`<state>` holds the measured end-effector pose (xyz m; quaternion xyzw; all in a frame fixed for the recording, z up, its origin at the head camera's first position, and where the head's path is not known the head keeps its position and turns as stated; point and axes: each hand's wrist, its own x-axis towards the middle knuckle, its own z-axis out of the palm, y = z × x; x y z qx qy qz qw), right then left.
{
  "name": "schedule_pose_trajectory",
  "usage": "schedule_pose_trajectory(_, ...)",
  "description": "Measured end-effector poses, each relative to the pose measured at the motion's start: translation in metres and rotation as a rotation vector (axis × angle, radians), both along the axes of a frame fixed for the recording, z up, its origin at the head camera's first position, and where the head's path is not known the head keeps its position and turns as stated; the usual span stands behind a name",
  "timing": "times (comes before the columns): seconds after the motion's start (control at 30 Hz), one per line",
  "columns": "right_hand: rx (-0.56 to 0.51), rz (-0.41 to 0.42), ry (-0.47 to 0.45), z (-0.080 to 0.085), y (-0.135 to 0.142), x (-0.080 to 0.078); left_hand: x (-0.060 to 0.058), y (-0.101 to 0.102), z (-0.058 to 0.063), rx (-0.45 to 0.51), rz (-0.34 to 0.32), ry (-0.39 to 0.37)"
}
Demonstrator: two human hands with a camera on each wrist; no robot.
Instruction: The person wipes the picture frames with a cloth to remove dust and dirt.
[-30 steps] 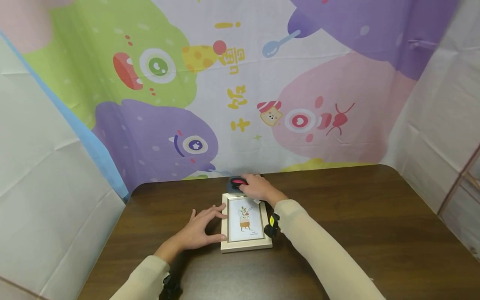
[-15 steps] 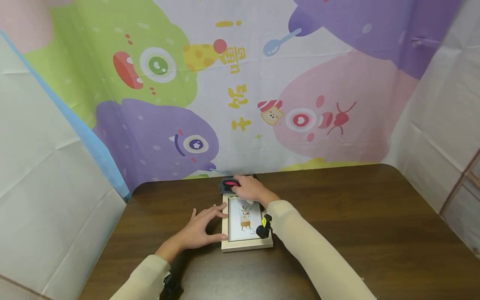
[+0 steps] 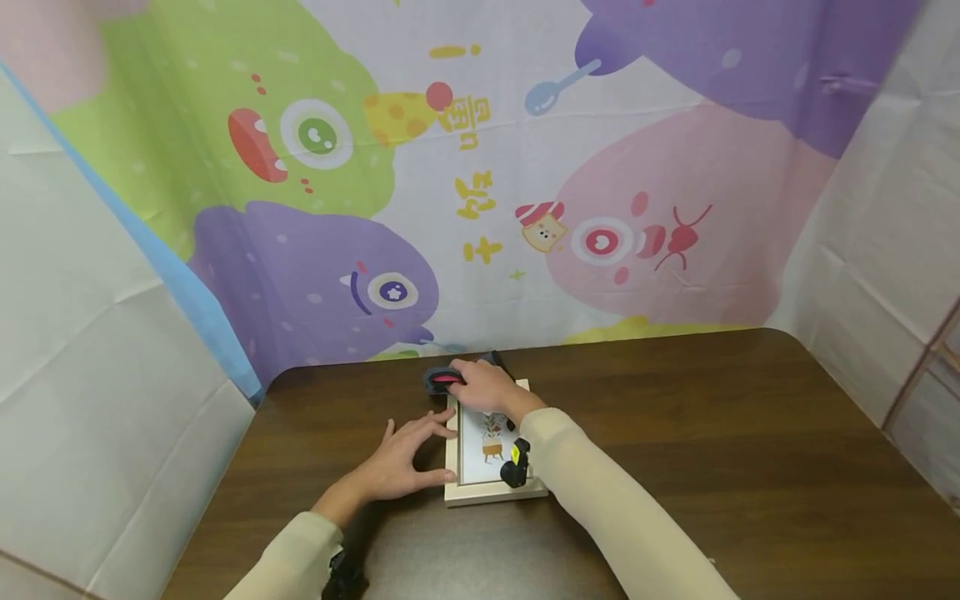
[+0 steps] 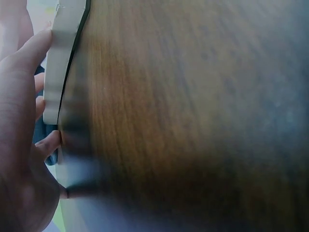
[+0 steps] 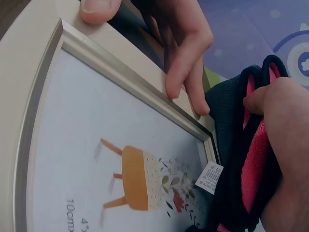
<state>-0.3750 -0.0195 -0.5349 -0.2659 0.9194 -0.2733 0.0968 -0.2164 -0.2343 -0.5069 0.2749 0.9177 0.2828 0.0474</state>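
A cream picture frame (image 3: 495,495) lies face up on the table, showing a print of a plant in a footed pot. My left hand (image 3: 397,458) rests at its left side; in the right wrist view the thumb and fingertips of that left hand (image 5: 188,43) touch the border. My right hand (image 3: 486,388) grips a folded cloth (image 3: 441,379) at the frame's far end. Up close the cloth (image 5: 253,183) is dark teal with a pink inside, and a small white printed tag (image 5: 210,177) lies beside it. The right hand and forearm hide part of the picture.
The brown wooden table (image 3: 697,433) extends to both sides of the frame. Behind it hangs a cartoon-printed curtain (image 3: 495,308), close to the table's far edge. Pale sheets (image 3: 97,333) stand on the left and right.
My right hand has slid the cloth leftward and slightly nearer across the frame's far end, with the forearm following over the picture. My left hand has stayed at the frame's left side.
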Motion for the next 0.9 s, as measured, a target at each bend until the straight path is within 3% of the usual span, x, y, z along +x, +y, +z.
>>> schedule_pose_trajectory(0.4,-0.008,-0.025,0.005,0.002,0.001,0.009,-0.001,0.000,-0.002,-0.023,0.008,-0.018)
schedule_pose_trajectory(0.9,0.030,0.007,0.023,-0.006,0.007,-0.007,-0.001,0.000,-0.001,-0.025,0.009,-0.004)
